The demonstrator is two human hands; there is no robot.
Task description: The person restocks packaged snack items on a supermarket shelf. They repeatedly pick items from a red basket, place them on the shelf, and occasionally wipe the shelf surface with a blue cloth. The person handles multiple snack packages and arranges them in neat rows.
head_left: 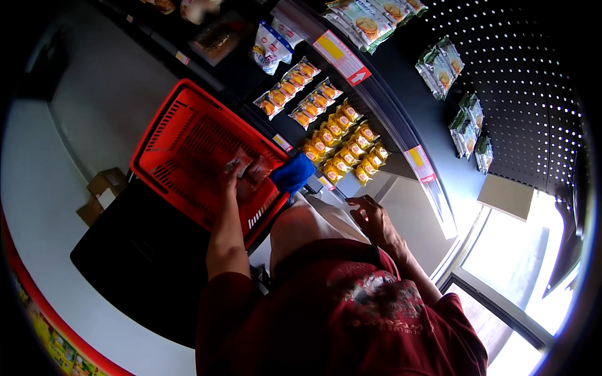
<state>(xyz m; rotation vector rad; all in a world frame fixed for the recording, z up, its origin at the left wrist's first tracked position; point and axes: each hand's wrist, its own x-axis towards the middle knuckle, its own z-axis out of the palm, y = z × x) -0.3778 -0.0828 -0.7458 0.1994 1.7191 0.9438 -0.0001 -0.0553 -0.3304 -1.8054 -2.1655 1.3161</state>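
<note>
My left hand reaches into a red plastic shopping basket. Its fingers are closed on a small clear-wrapped packet, whose contents I cannot make out. Beside that packet, a reddish wrapped packet shows inside the basket; whether the hand touches it is unclear. A blue cloth-like thing covers the basket's near right edge. My right hand hangs in the air with loosely bent fingers apart and nothing in them. The nearest goods to it are yellow-wrapped small cakes in rows on the lower shelf.
Orange-and-clear packs of small cakes lie farther along the shelf, near white-and-blue bags. Above runs a curved shelf edge with price labels. Green-and-white packets stand by a perforated black panel. Cardboard boxes sit left of the basket.
</note>
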